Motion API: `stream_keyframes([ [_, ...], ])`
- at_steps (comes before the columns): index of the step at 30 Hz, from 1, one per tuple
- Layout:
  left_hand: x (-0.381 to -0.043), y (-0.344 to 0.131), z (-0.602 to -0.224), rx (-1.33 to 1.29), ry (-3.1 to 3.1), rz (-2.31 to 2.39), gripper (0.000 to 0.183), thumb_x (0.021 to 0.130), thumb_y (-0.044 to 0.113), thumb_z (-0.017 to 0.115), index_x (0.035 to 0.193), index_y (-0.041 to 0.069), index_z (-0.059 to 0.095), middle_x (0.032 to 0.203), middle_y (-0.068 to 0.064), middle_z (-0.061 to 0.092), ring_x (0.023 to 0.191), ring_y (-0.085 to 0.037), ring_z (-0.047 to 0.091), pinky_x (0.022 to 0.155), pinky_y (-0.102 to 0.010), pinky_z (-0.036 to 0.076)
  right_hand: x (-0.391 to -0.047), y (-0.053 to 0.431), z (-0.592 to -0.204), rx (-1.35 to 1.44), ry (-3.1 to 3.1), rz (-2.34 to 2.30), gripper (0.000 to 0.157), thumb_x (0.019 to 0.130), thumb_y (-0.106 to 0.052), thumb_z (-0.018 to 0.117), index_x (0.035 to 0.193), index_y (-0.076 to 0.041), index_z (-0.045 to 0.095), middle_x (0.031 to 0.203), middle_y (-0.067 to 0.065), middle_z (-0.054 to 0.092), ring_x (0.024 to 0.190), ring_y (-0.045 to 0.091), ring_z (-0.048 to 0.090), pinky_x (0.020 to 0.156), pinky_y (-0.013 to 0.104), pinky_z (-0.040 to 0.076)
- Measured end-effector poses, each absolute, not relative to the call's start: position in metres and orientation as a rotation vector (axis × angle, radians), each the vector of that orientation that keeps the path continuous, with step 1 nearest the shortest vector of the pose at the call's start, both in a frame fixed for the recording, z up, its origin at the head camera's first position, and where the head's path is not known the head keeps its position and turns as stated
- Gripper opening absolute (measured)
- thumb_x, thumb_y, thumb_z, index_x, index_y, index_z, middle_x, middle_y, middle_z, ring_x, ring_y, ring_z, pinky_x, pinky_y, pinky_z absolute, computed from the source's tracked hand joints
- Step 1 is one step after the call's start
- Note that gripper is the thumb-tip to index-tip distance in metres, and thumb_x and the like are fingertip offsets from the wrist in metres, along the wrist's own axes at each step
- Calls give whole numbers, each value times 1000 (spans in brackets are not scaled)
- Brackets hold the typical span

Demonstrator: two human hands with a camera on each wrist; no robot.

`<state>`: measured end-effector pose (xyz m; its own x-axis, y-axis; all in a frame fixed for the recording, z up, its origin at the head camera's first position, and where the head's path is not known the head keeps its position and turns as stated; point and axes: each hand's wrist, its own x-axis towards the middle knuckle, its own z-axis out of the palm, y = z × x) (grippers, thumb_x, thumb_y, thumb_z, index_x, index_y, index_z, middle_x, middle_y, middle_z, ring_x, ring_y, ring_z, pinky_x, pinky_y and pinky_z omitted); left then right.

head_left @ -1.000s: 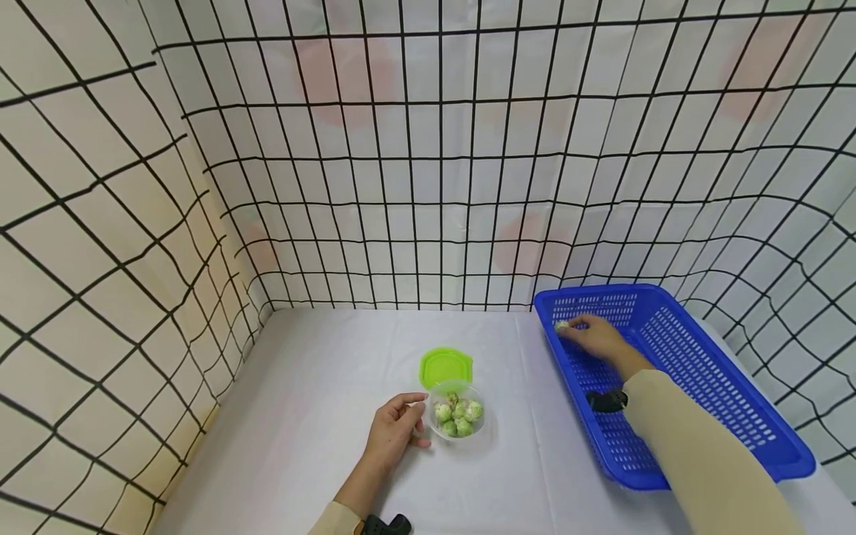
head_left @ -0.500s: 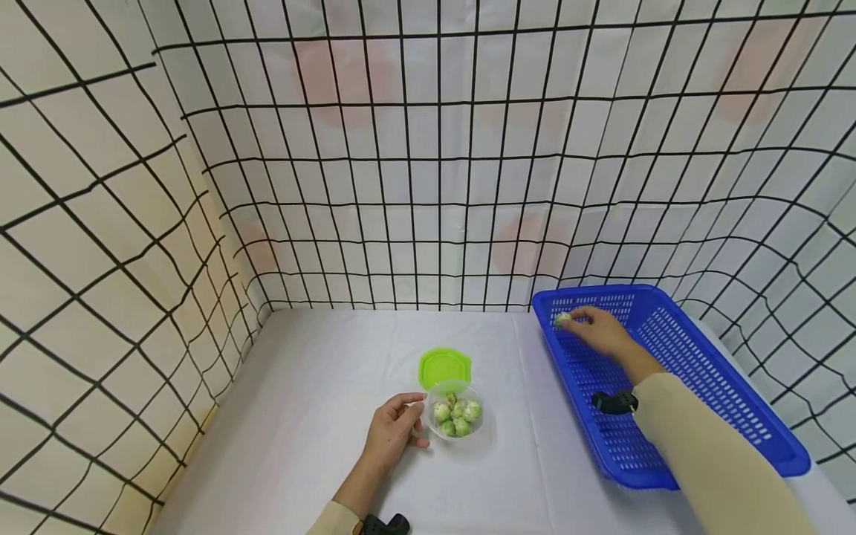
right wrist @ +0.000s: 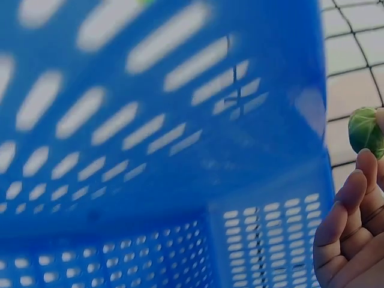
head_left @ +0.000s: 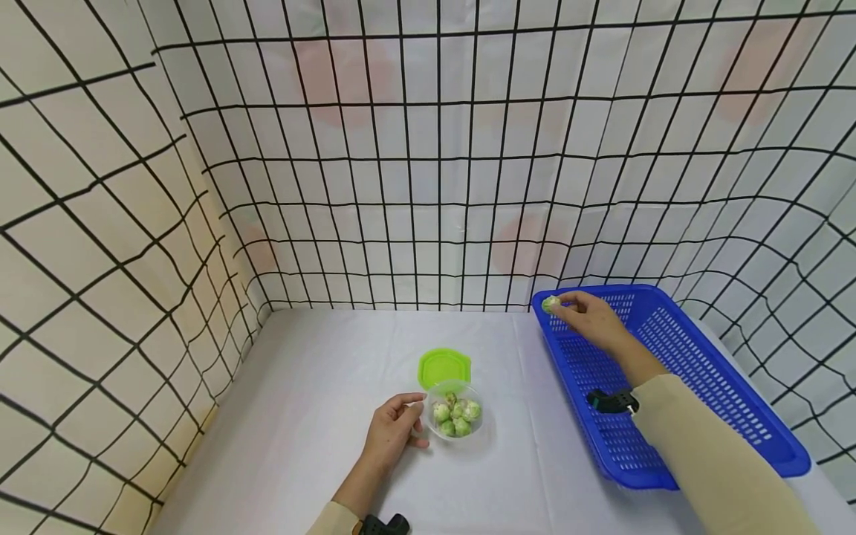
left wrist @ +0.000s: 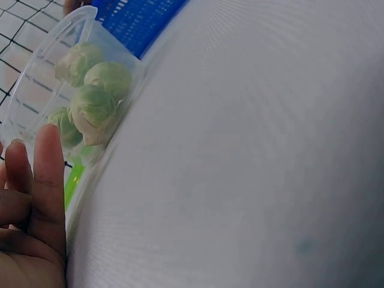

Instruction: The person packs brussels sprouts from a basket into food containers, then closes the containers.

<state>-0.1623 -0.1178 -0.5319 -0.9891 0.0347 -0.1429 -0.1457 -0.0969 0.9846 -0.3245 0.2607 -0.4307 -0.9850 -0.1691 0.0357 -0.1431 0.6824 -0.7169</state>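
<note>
Between thumb and fingertips, my right hand [head_left: 591, 321] pinches a Brussels sprout [head_left: 550, 304], held over the far left corner of the blue basket [head_left: 580, 412]. In the right wrist view the green sprout [right wrist: 363, 131] shows at the right edge, above the curled fingers [right wrist: 351, 192]. My left hand [head_left: 391, 432] is at the left rim of a clear plastic tub [head_left: 480, 427], thumb and index finger pinching its edge. Several Brussels sprouts [head_left: 461, 426] lie in the tub. In the left wrist view one finger [left wrist: 48, 180] extends straight beside the tub wall.
A bright green lid [head_left: 444, 365] lies flat just behind the tub. The blue basket has tall perforated walls and stands on the right of the white-covered table [head_left: 321, 386]. Black wire grid [head_left: 441, 186] encloses the back and sides.
My right hand has lifted the Brussels sprout from inside the basket, up and slightly left to its far left corner. The left hand and tub have stayed in place.
</note>
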Motion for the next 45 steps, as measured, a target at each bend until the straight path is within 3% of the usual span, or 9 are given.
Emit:
stream_keyframes([
  [10, -161, -118, -532, -124, 2018, 2243, 36, 102, 17, 61, 132, -3, 62, 71, 0, 56, 54, -8, 56, 56, -26, 64, -312, 242, -417, -344, 2715, -1324, 53, 102, -43, 62, 137, -4, 56, 108, 17, 63, 94, 26, 61, 81, 33, 59],
  [21, -162, -120, -534, -126, 2017, 2243, 37, 102, 18, 62, 133, -2, 62, 70, 1, 56, 53, -9, 57, 56, -27, 64, -302, 235, -402, -366, 2713, -1296, 54, 101, -45, 62, 138, -5, 56, 111, 20, 63, 97, 30, 61, 77, 28, 58],
  [28, -161, -119, -533, -142, 2014, 2242, 36, 101, 17, 62, 132, -2, 62, 70, 1, 56, 55, -9, 56, 56, -26, 63, -296, 219, -398, -422, 2707, -1304, 47, 100, -44, 64, 131, -10, 60, 93, 6, 57, 80, 19, 51, 60, 25, 44],
  [45, -163, -117, -533, -140, 2022, 2253, 34, 101, 16, 62, 130, -2, 64, 69, 1, 56, 53, -7, 55, 55, -25, 63, -262, 156, -418, -748, 2487, -1210, 28, 97, -30, 71, 119, -13, 68, 85, 2, 61, 70, 16, 50, 57, 23, 43],
])
